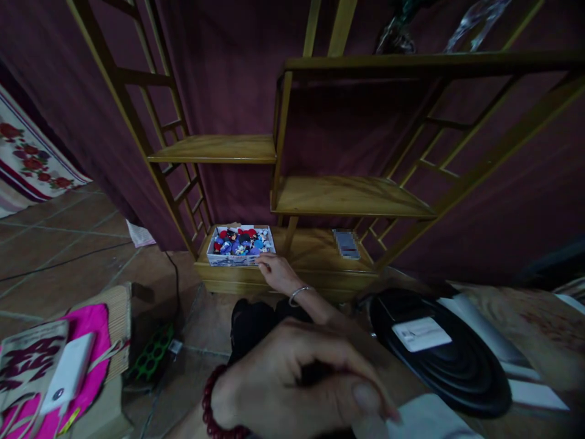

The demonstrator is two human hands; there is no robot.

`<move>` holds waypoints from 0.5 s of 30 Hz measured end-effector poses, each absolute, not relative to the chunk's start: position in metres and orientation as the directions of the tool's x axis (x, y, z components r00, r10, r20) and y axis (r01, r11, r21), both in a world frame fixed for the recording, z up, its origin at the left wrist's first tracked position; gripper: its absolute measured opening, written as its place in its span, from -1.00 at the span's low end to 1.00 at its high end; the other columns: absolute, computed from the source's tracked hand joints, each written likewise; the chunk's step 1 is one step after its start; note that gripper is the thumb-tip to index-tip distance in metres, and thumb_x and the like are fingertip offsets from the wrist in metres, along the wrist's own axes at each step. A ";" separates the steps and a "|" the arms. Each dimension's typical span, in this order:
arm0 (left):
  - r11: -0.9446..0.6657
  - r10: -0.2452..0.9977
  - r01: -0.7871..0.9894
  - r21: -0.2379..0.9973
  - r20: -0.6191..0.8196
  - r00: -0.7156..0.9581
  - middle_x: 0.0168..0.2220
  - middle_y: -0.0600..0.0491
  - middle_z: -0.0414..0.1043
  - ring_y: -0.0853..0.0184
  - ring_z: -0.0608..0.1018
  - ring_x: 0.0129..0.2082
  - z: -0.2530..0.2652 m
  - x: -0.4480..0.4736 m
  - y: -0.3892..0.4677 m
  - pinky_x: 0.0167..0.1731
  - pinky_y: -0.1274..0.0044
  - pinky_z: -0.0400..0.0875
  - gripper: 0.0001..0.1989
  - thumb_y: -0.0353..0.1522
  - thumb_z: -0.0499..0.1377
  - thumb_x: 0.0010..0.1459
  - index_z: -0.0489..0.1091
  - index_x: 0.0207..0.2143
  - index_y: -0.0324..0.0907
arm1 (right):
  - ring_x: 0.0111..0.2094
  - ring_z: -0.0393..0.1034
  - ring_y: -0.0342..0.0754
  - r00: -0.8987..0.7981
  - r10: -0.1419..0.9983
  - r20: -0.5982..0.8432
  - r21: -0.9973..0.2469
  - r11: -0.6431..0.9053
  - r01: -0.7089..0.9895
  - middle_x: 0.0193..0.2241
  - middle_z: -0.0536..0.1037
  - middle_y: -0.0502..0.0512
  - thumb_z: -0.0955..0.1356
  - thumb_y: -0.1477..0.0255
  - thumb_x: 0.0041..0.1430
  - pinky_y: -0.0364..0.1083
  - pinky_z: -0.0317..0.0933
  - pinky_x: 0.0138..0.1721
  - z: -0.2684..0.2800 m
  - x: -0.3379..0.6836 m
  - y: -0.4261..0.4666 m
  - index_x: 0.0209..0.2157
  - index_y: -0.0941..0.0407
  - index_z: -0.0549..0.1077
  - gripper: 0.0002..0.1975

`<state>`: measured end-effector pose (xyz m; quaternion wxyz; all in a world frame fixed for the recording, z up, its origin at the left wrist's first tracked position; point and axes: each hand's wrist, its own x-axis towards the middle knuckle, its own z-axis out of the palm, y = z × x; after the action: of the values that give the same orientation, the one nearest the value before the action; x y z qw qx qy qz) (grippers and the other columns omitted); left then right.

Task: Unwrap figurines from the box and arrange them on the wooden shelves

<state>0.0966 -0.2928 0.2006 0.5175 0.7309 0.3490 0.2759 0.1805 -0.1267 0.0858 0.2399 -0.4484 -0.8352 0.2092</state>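
Note:
A small open cardboard box (233,261) sits on the lowest shelf, filled with small colourful toy-like pieces (242,241) in red, blue, purple and white. My right hand (278,273), a silver bangle at its wrist, reaches forward to the box's front right corner with its fingers closed there. Large in the foreground is my left hand (301,375), wearing a dark red bead bracelet (212,402). Its thumb and fingers are pinched together beside a white sheet-like thing (432,417) at the bottom edge. What lies between those fingertips is mostly hidden.
A wooden shelf unit (356,196) stands before a maroon curtain, with a blurred grey rectangle (346,244) on its lowest shelf. On the right lies a black oval object (443,353) bearing a white card (421,334). At left, a white power bank (68,372) rests on pink cloth. Cables cross the tiled floor.

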 end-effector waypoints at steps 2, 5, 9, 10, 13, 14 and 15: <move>-0.376 0.805 0.422 0.825 0.066 0.589 -0.31 0.08 0.44 0.36 0.46 -0.28 0.187 0.094 -0.264 -0.22 0.50 0.32 -0.76 -0.25 -0.02 0.13 0.40 -0.25 -0.06 | -0.10 0.32 -0.14 -0.480 0.855 0.196 -0.556 0.500 0.664 -0.14 0.46 0.07 0.20 0.57 0.07 -0.19 0.13 -0.04 0.076 0.182 -0.117 -0.24 0.13 0.46 -0.72; -0.343 0.922 0.787 0.513 0.025 0.386 -0.27 0.04 0.41 0.35 0.44 -0.26 0.147 0.080 -0.224 -0.22 0.51 0.29 -0.80 -0.42 -0.03 0.11 0.36 -0.28 -0.15 | -0.11 0.32 -0.15 -0.466 0.871 0.158 -0.531 0.473 0.703 -0.15 0.46 0.07 0.20 0.58 0.06 -0.21 0.14 -0.06 0.063 0.186 -0.103 -0.23 0.14 0.45 -0.72; -0.197 0.974 0.903 0.382 -0.027 0.224 -0.22 0.03 0.37 0.38 0.44 -0.23 0.095 0.050 -0.182 -0.22 0.58 0.28 -0.77 -0.51 -0.03 0.06 0.34 -0.27 -0.15 | -0.14 0.34 -0.14 -0.426 0.895 0.130 -0.498 0.430 0.753 -0.16 0.47 0.08 0.18 0.59 0.07 -0.22 0.14 -0.07 0.052 0.186 -0.087 -0.21 0.15 0.44 -0.71; -0.180 0.980 0.908 0.377 -0.013 0.200 -0.21 0.03 0.37 0.38 0.44 -0.22 0.087 0.043 -0.174 -0.21 0.58 0.27 -0.77 -0.51 -0.04 0.07 0.35 -0.28 -0.15 | -0.14 0.35 -0.13 -0.415 0.901 0.124 -0.491 0.419 0.763 -0.16 0.47 0.09 0.18 0.58 0.07 -0.22 0.14 -0.07 0.050 0.186 -0.084 -0.19 0.15 0.43 -0.70; -0.122 0.993 0.926 0.358 0.040 0.115 -0.21 0.03 0.38 0.35 0.44 -0.24 0.075 0.029 -0.151 -0.22 0.56 0.29 -0.78 -0.46 -0.04 0.10 0.37 -0.30 -0.14 | -0.15 0.36 -0.12 -0.401 0.910 0.104 -0.461 0.401 0.791 -0.17 0.48 0.09 0.17 0.56 0.08 -0.21 0.15 -0.09 0.047 0.182 -0.075 -0.16 0.13 0.41 -0.68; -0.110 0.993 0.934 0.340 0.076 0.089 -0.21 0.02 0.38 0.33 0.43 -0.21 0.073 0.025 -0.143 -0.21 0.54 0.29 -0.78 -0.44 -0.04 0.11 0.38 -0.29 -0.15 | -0.15 0.36 -0.11 -0.400 0.911 0.099 -0.453 0.399 0.797 -0.16 0.48 0.09 0.17 0.56 0.08 -0.21 0.15 -0.10 0.046 0.180 -0.072 -0.15 0.12 0.41 -0.68; -0.105 0.991 0.942 0.319 0.115 0.072 -0.21 0.01 0.38 0.31 0.42 -0.18 0.071 0.022 -0.136 -0.17 0.53 0.28 -0.78 -0.42 -0.04 0.11 0.38 -0.28 -0.15 | -0.15 0.36 -0.11 -0.402 0.911 0.092 -0.445 0.399 0.802 -0.16 0.47 0.08 0.17 0.57 0.08 -0.21 0.15 -0.10 0.045 0.178 -0.068 -0.15 0.11 0.40 -0.67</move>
<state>0.0222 -0.1356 0.0709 0.0802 0.7276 0.6641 0.1524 0.1777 -0.0680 0.0455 0.1629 -0.5218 -0.8205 0.1676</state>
